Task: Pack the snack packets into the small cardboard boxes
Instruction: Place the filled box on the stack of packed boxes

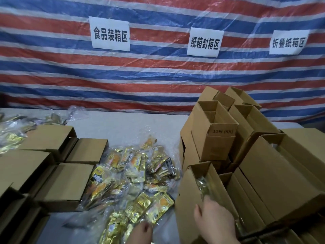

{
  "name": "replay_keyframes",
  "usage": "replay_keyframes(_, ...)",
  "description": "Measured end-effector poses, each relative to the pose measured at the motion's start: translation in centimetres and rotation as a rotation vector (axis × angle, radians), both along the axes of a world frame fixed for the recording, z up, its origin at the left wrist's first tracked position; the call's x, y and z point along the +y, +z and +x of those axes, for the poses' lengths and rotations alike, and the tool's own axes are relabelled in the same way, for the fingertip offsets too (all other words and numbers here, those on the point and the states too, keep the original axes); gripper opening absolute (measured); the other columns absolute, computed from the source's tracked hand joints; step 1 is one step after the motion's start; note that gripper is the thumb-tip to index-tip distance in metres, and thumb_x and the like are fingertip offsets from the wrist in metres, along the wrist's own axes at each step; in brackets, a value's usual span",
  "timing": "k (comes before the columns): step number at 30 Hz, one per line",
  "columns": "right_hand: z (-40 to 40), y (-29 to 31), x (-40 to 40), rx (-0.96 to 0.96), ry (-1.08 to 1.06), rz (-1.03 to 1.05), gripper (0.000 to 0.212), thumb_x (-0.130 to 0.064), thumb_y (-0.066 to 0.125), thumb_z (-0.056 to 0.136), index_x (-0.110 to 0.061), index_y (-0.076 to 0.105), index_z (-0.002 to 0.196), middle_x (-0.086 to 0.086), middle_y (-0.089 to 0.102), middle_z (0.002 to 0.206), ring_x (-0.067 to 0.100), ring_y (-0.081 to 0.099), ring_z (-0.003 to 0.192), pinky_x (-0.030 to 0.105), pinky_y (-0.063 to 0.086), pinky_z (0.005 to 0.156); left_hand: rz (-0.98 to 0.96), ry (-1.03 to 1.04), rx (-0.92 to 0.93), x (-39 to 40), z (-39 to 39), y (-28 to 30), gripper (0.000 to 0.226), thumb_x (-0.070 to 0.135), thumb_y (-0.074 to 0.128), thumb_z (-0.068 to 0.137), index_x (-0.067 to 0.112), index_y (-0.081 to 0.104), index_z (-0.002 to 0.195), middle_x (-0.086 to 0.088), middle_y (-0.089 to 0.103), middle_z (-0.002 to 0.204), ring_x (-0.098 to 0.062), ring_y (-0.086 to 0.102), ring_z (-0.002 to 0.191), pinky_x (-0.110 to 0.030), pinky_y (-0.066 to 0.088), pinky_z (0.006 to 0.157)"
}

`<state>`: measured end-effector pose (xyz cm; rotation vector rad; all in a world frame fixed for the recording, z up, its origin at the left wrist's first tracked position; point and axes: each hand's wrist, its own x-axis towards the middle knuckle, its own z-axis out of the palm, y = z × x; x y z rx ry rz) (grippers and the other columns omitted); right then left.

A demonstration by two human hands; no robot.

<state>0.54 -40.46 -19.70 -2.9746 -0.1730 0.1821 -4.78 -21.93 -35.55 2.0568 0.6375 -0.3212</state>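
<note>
Far left of both hands: closed boxes point(58, 182) lie flat in rows on the surface point(126, 124), with a second heap of gold packets behind them at the left edge

Just left of and beyond the left hand point(140, 232): loose packets point(137, 175), gold and orange, heaped on clear plastic film. Nearest ones lie touching the fingertips

Left hand: low in view, only partly in frame, fingers resting on the near packets. Grip: cannot tell whether it pinches one or only touches

Between the hands: left wall of the open box point(186, 196), upright, top flaps raised

Right hand point(215, 217): over the mouth of the open box, fingers curled down inside it. A gold packet shows within the box just beyond the fingers. Grip: narrow, but cannot tell whether the fingers hold the packet or only press it

Beyond the right hand: stack of empty boxes point(216, 131), mouths up, one marked "10号"

Right of the right hand: more boxes lie on their sides, touching the open box

Behind everything: striped tarp point(158, 76), red, blue and white, with three paper signs point(110, 33) in Chinese
</note>
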Motion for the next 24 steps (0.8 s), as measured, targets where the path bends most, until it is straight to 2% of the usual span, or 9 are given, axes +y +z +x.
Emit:
replay_keyframes(2,-0.1,0.2,0.0,-0.003,0.009,-0.004,0.02,-0.051,0.04,0.097,-0.031,0.042,0.095,-0.01,0.064,0.09,0.011,0.068,0.089,0.031,0.051,0.08,0.047,-0.03,0.003,1.1,-0.4,-0.2,0.02,0.029,0.042,0.101,0.019,0.054,0.089,-0.007,0.069,0.11,-0.015,0.064,0.103,-0.019,0.044,0.083)
replay_keyframes(6,-0.1,0.0,0.3,-0.045,0.049,-0.017,0.024,-0.052,0.039,0.096,-0.029,0.042,0.102,-0.011,0.062,0.092,0.011,0.068,0.093,0.03,0.049,0.079,0.104,-0.049,-0.002,3.2,-0.7,-0.7,0.022,0.026,0.045,0.099,0.016,0.064,0.099,-0.003,0.068,0.103,-0.011,0.063,0.095,-0.023,0.048,0.085)
replay_keyframes(9,0.5,0.3,0.8,-0.102,0.031,-0.059,0.051,-0.057,0.039,0.095,-0.026,0.039,0.136,-0.01,0.063,0.121,0.009,0.061,0.11,0.03,0.048,0.088,0.18,-0.054,-0.061,5.4,-0.9,-0.8,0.014,0.025,0.047,0.099,0.019,0.059,0.093,-0.001,0.064,0.099,-0.011,0.059,0.09,-0.024,0.046,0.079)
replay_keyframes(11,0.9,0.7,1.8,-0.167,0.021,-0.086,0.062,-0.059,0.041,0.094,-0.027,0.034,0.146,-0.01,0.056,0.135,0.01,0.054,0.122,0.032,0.045,0.097,0.245,-0.025,-0.117,7.2,-0.9,-0.6,0.013,0.026,0.048,0.098,0.021,0.059,0.094,0.0,0.063,0.099,-0.011,0.058,0.087,-0.026,0.047,0.078)
replay_keyframes(15,1.3,0.9,5.9,-0.288,0.171,-0.021,0.047,-0.043,0.07,0.082,-0.016,0.064,0.121,0.0,0.068,0.109,0.022,0.065,0.102,0.042,0.052,0.089,0.353,0.03,-0.181,11.8,-0.8,0.6,0.02,0.027,0.045,0.1,0.019,0.061,0.108,-0.002,0.063,0.105,-0.014,0.057,0.093,-0.027,0.044,0.08)
replay_keyframes(17,1.2,0.1,8.1,-0.354,0.284,0.031,0.04,-0.034,0.079,0.074,-0.013,0.069,0.107,0.002,0.07,0.098,0.024,0.068,0.091,0.045,0.055,0.084,0.413,0.051,-0.182,14.3,-0.8,1.6,0.02,0.026,0.043,0.099,0.016,0.06,0.101,-0.004,0.062,0.101,-0.02,0.058,0.093,-0.033,0.047,0.083)
replay_keyframes(19,1.2,-0.9,10.9,-0.283,0.382,0.05,0.036,-0.036,0.072,0.081,-0.016,0.067,0.111,-0.002,0.068,0.104,0.02,0.066,0.097,0.043,0.052,0.091,0.489,0.094,-0.171,17.1,-1.1,2.8,0.02,0.029,0.044,0.098,0.016,0.06,0.096,-0.005,0.062,0.097,-0.023,0.059,0.089,-0.037,0.049,0.081)
replay_keyframes(21,1.4,-2.3,13.3,-0.172,0.449,0.033,0.038,-0.044,0.053,0.093,-0.023,0.059,0.124,-0.008,0.061,0.117,0.014,0.057,0.111,0.036,0.043,0.101,0.553,0.131,-0.168,19.8,-1.5,4.2,0.022,0.029,0.046,0.097,0.015,0.062,0.103,-0.006,0.063,0.102,-0.026,0.062,0.093,-0.038,0.049,0.081)
replay_keyframes(24,2.1,-3.8,17.0,-0.094,0.534,0.032,0.039,-0.046,0.041,0.097,-0.027,0.053,0.129,-0.011,0.055,0.12,0.009,0.051,0.113,0.031,0.038,0.104,0.677,0.149,-0.186,23.3,-1.8,7.0,0.032,0.027,0.044,0.097,0.012,0.061,0.12,-0.007,0.064,0.115,-0.025,0.06,0.104,-0.035,0.046,0.088)
